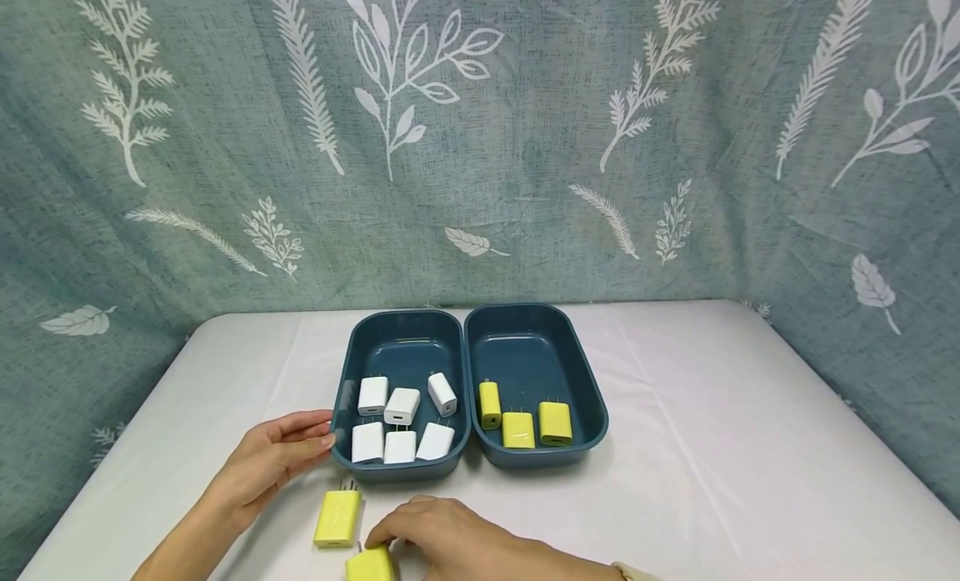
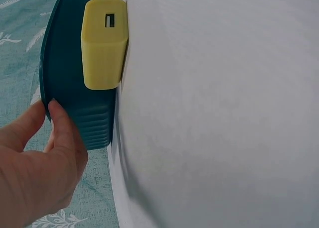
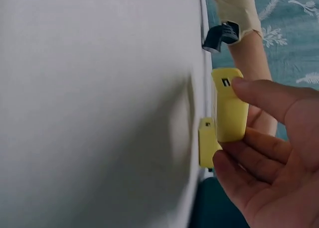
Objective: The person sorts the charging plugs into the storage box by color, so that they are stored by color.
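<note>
My left hand pinches the rim of the left dark blue bin between thumb and fingers, as the left wrist view also shows. Several white USB wall chargers lie in that bin. Near the front edge of the table, my right hand grips a yellow USB wall charger, thumb on its port end and fingers at its other side. Beside it on the cloth lies another yellow charger, prongs towards the bins. In the left wrist view a yellow charger stands before the bin wall.
A second dark blue bin stands against the first on its right, with 3 yellow chargers inside. White cloth covers the table. A green curtain with white leaf prints hangs behind.
</note>
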Demonstrator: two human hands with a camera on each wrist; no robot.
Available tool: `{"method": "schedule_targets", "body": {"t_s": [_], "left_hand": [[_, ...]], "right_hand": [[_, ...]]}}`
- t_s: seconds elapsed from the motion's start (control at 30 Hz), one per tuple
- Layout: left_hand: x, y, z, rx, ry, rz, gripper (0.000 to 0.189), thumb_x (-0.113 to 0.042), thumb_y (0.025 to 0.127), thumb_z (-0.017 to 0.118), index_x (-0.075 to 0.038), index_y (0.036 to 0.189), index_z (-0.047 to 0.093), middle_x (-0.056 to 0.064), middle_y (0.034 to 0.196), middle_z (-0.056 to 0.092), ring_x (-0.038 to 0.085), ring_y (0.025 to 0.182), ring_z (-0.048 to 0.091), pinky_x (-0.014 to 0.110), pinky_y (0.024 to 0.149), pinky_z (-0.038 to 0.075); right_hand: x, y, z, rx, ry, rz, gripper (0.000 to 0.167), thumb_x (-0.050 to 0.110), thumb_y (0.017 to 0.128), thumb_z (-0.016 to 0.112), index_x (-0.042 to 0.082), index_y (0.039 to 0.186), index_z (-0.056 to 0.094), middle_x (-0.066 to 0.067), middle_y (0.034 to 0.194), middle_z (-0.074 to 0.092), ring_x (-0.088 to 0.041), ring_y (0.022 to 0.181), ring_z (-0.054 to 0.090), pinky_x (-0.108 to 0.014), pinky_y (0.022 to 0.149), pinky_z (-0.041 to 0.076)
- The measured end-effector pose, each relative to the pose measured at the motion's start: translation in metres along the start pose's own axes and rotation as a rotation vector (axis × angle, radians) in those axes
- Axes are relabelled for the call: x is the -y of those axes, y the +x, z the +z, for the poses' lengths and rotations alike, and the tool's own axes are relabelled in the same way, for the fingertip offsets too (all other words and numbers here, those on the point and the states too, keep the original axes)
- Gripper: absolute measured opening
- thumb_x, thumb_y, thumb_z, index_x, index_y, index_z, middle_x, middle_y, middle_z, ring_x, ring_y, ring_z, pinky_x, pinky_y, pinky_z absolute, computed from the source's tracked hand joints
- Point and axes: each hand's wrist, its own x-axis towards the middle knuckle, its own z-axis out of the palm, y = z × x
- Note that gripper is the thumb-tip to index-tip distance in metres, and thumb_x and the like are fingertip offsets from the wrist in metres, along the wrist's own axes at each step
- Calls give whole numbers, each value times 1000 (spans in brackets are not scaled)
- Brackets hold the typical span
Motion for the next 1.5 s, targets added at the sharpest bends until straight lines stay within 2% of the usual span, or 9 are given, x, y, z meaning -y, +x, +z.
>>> {"method": "schedule_targets", "body": {"t_s": [0.27,0.53,0.8,1.17,1.33,1.5], "left_hand": [[0,1,0,8,-1,7,59,-5,92,69,12,141,41,6,113,66,11,100,65,29,89,55],[0,0,0,-4,7,1,59,-5,92,70,12,142,42,6,113,65,12,99,65,28,88,55],[-1,0,0,6,-2,9,61,-6,91,71,12,141,42,8,115,65,13,102,65,28,90,55],[0,0,-1,6,-6,8,59,-5,92,70,12,141,42,7,113,65,13,101,65,28,89,55],[0,0,-1,1,-12,8,59,-4,92,70,12,141,42,7,112,65,12,99,65,29,89,55],[0,1,-1,3,-15,11,59,-4,92,70,12,141,42,7,112,65,12,98,66,28,89,55]], "right_hand": [[9,-20,-16,-45,44,-21,48,25,87,80,13,130,62,12,123,61,2,103,56,-14,86,49],[15,-41,-31,-106,150,-25,48,26,90,77,16,134,59,12,126,59,-3,109,56,-21,89,52],[12,-57,-43,-283,65,-98,47,29,87,79,22,130,60,13,125,61,-4,109,55,-24,89,53],[-1,-73,-67,-425,56,-24,51,29,82,83,24,128,62,11,122,61,-13,109,59,-28,90,54],[-15,-79,-81,-471,83,22,51,29,82,83,20,128,63,6,122,63,-21,109,60,-34,91,55],[-31,-84,-95,-530,114,74,51,22,80,85,15,126,64,-1,125,63,-21,108,62,-41,92,55]]}}
